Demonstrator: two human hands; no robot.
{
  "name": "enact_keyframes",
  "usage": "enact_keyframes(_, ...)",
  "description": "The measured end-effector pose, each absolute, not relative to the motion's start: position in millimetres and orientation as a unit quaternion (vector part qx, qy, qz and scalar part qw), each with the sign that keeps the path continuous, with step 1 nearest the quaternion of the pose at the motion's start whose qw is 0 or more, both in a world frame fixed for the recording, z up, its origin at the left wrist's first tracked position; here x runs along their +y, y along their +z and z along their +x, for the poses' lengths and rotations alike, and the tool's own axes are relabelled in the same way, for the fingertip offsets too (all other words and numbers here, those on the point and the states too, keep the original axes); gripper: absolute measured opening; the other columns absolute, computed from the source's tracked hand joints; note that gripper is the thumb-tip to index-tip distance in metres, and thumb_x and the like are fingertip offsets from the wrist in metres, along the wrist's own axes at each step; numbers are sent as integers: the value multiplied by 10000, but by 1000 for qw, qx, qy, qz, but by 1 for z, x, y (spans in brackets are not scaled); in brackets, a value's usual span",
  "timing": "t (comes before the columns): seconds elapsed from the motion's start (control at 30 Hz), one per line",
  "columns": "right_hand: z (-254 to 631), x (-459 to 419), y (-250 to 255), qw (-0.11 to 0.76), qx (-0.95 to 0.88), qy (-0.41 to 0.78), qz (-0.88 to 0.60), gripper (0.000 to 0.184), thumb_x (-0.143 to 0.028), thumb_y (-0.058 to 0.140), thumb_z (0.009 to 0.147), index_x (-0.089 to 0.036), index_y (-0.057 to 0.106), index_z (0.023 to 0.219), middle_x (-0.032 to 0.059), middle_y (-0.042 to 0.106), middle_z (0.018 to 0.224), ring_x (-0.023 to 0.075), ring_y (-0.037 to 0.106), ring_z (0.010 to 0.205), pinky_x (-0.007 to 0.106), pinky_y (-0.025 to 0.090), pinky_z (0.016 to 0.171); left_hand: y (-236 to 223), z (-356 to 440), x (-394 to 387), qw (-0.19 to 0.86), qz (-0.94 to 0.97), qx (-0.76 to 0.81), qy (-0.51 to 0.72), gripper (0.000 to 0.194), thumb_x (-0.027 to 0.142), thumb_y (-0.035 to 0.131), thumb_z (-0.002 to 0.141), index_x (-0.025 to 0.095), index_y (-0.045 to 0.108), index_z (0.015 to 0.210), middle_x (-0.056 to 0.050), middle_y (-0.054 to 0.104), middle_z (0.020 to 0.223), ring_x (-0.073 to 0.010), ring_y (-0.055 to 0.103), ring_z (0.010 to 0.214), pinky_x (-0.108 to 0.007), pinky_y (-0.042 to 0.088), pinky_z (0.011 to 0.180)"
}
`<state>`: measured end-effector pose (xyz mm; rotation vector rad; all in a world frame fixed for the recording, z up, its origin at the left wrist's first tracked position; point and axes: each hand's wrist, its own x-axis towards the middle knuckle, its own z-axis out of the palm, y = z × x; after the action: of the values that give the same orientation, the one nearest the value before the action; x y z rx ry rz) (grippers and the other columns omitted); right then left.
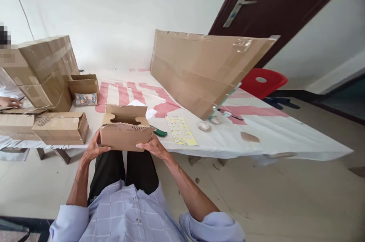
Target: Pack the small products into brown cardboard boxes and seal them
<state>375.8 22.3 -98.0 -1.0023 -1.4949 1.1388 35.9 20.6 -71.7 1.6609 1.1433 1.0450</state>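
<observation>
A small brown cardboard box (127,138) with a raised rear flap is held at the table's front edge, above my lap. My left hand (95,147) grips its left side, thumb across the front. On the opposite side my right hand (154,146) holds the lower right corner, thumb also on the front face. The contents of the box are hidden from this angle. Just right of it lies a green-handled tool (160,132), partly covered by the box. A yellow sheet of stickers (181,131) is flat on the table nearby.
Closed cardboard boxes (61,129) and a tall taped stack (47,70) stand left. Behind them is an open box (84,86) with a printed packet (86,99). A large cardboard panel (199,70) leans at right near tape rolls (204,126). Another person's hand (10,102) shows far left.
</observation>
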Motion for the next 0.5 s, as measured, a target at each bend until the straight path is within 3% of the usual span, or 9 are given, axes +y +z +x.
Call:
enact_keyframes(0.17, 371, 45, -86, 529, -587, 440, -426, 880, -533, 985, 659, -223, 691, 1428, 154, 818, 1283, 377, 748, 1214, 601, 601, 1109, -95, 35, 23, 447, 616, 480, 436, 1350, 617, 1022, 681, 203, 367, 1787, -278, 435, 1798, -511, 483, 1628, -650, 440, 1295)
enact_keyframes(0.33, 338, 105, -66, 573, -593, 411, -389, 967, -583, 971, 688, -225, 616, 1513, 167, 792, 1353, 365, 711, 1292, 621, 537, 1190, -112, 35, 23, 440, 605, 499, 437, 1235, 548, 999, 738, 252, 398, 1776, -262, 466, 1777, -504, 497, 1620, -644, 473, 1257)
enact_keyframes(0.5, 280, 171, -56, 566, -603, 439, -351, 1086, -663, 968, 641, -242, 545, 1548, 163, 750, 1419, 338, 677, 1336, 569, 562, 1152, -118, 40, 17, 424, 603, 511, 442, 1054, 425, 957, 794, 230, 489, 1719, -238, 476, 1766, -471, 518, 1601, -609, 467, 1272)
